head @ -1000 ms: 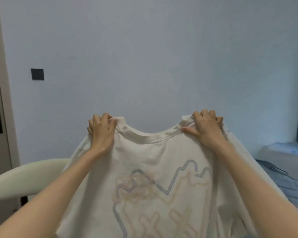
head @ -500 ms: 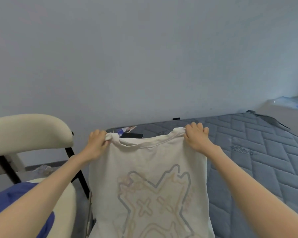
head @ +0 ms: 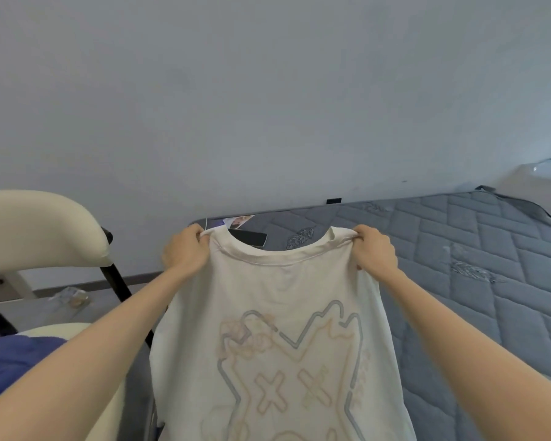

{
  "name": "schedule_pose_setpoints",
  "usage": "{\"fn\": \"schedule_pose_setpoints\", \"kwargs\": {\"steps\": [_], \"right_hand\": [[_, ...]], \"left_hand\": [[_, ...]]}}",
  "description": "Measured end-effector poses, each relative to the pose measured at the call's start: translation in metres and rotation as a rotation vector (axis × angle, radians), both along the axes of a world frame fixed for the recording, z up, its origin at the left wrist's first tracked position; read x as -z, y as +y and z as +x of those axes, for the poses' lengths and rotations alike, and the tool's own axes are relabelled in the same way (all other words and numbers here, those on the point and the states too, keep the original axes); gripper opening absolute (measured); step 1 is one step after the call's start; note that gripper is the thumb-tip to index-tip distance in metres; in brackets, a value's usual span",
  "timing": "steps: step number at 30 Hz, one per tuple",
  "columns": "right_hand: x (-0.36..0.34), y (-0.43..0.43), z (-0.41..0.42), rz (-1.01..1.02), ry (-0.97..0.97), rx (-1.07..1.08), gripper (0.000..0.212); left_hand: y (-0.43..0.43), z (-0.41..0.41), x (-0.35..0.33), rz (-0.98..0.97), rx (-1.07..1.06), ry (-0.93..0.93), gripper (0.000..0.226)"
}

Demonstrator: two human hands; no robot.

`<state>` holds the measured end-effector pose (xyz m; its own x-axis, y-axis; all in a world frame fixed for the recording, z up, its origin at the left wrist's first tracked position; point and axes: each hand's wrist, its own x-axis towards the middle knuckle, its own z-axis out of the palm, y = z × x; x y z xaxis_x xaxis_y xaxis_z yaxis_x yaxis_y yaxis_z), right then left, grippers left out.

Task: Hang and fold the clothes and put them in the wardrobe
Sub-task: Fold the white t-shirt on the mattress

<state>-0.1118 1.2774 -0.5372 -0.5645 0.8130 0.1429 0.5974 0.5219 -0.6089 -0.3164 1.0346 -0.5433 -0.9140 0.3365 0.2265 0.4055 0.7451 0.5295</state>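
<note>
Within the last second the cream T-shirt (head: 277,313) had dropped from in front of the bare wall to hang over the mattress's (head: 490,265) near-left corner, print facing the person. The left hand (head: 185,253) and right hand (head: 374,251) each pinched a shoulder seam beside the collar, fingers curled over the fabric. It looked light, limp and prone to sagging, so the shoulders seemed the right hold. A dark flat object (head: 248,238) lay on the mattress behind the collar. Left of the mattress stood a cream chair (head: 39,227) holding a blue garment (head: 13,361).
</note>
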Motion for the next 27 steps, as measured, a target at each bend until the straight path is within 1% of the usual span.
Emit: {"fn": "schedule_pose_setpoints", "kwargs": {"steps": [1, 3, 5, 6, 7, 8, 10, 11, 13, 14, 15, 16, 18, 20, 23, 24, 25, 27], "right_hand": [[0.005, 0.002, -0.006, -0.145, 0.080, 0.010, 0.033], [0.013, 0.004, -0.017, -0.367, 0.207, 0.025, 0.028], [0.024, 0.009, -0.031, -0.421, 0.231, 0.020, 0.023], [0.030, 0.011, -0.038, -0.419, 0.221, 0.019, 0.022], [0.037, 0.013, -0.044, -0.413, 0.199, 0.013, 0.022], [0.045, 0.014, -0.050, -0.398, 0.165, -0.008, 0.021], [0.062, 0.012, -0.057, -0.363, 0.065, -0.084, 0.025], [0.071, 0.009, -0.057, -0.361, 0.019, -0.128, 0.031], [0.091, -0.002, -0.055, -0.471, -0.007, -0.248, 0.052], [0.101, -0.007, -0.053, -0.545, 0.015, -0.298, 0.061], [0.112, -0.009, -0.050, -0.582, 0.041, -0.304, 0.065], [0.122, -0.010, -0.045, -0.569, 0.064, -0.264, 0.064], [0.139, -0.008, -0.033, -0.468, 0.095, -0.121, 0.057], [0.152, -0.004, -0.019, -0.371, 0.079, 0.036, 0.052], [0.167, 0.003, 0.008, -0.227, -0.052, 0.268, 0.047], [0.173, 0.007, 0.017, -0.224, -0.105, 0.336, 0.045], [0.179, 0.010, 0.027, -0.270, -0.120, 0.384, 0.043], [0.189, 0.014, 0.042, -0.439, -0.039, 0.412, 0.039]], "left_hand": [[0.006, -0.002, 0.004, 0.053, -0.012, -0.069, 0.017], [0.016, -0.005, 0.014, 0.265, -0.015, -0.279, 0.015], [0.026, -0.010, 0.026, 0.484, -0.030, -0.459, 0.017], [0.032, -0.014, 0.032, 0.540, -0.031, -0.488, 0.018], [0.036, -0.017, 0.038, 0.546, -0.021, -0.495, 0.018], [0.041, -0.019, 0.044, 0.509, -0.002, -0.488, 0.017], [0.047, -0.014, 0.053, 0.456, 0.072, -0.516, 0.008], [0.048, -0.011, 0.061, 0.471, 0.127, -0.559, 0.020], [0.046, -0.001, 0.081, 0.485, 0.236, -0.666, 0.049], [0.044, 0.004, 0.092, 0.455, 0.290, -0.696, 0.058], [0.041, 0.010, 0.103, 0.404, 0.344, -0.701, 0.063], [0.038, 0.016, 0.117, 0.352, 0.399, -0.674, 0.064], [0.036, 0.031, 0.141, 0.236, 0.491, -0.588, 0.061], [0.038, 0.050, 0.163, 0.055, 0.532, -0.527, 0.058], [0.044, 0.081, 0.185, -0.213, 0.555, -0.494, 0.058], [0.046, 0.091, 0.191, -0.291, 0.551, -0.502, 0.057], [0.048, 0.100, 0.197, -0.363, 0.542, -0.515, 0.056], [0.049, 0.114, 0.209, -0.472, 0.508, -0.529, 0.058]]}}
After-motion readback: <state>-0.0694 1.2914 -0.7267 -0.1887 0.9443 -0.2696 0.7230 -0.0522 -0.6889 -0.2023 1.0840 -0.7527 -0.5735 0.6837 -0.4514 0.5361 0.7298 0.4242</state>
